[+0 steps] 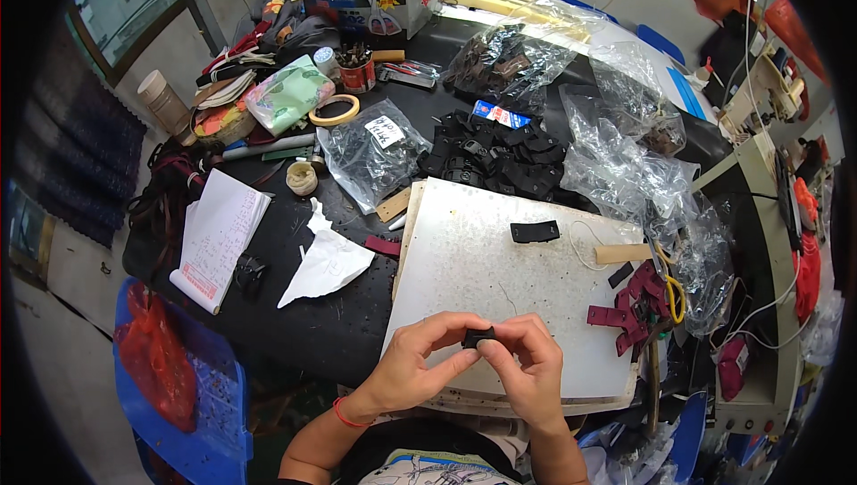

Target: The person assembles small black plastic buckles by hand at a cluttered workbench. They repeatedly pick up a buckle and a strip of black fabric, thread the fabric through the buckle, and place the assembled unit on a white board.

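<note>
Over the front of a white board, my left hand and my right hand meet, thumbs and fingertips pinching one small black piece between them. Its exact kind is too small and too covered to tell. Farther up the board lies a flat black strap piece. Behind the board sits a pile of similar black pieces. Several maroon strap pieces lie at the board's right edge, and another maroon piece rests by its left edge.
Yellow-handled scissors and a tan strip lie at the right. Clear plastic bags cover the back right. Leftward are torn white paper, a notebook and a tape roll. A blue chair holds a red bag.
</note>
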Tool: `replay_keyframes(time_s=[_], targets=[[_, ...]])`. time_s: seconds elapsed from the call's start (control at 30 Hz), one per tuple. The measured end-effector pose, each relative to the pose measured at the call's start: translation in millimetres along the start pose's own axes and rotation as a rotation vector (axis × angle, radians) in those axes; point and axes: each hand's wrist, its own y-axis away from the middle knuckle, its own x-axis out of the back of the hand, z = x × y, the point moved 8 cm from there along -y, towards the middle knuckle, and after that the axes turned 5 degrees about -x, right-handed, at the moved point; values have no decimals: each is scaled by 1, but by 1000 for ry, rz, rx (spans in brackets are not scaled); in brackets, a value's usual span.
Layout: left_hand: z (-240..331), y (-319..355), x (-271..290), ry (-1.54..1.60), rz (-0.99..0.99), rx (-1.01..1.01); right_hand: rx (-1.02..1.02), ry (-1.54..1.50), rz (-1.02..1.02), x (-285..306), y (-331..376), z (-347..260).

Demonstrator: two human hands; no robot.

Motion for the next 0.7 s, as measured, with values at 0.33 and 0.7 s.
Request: replay_keyframes(time_s=[0.33, 0.7], targets=[[-13, 3, 3, 194, 142, 124, -75, -165, 116, -1, 7, 5], [-14, 5, 4, 264, 202, 74, 122, 43, -37, -7, 1, -13]])
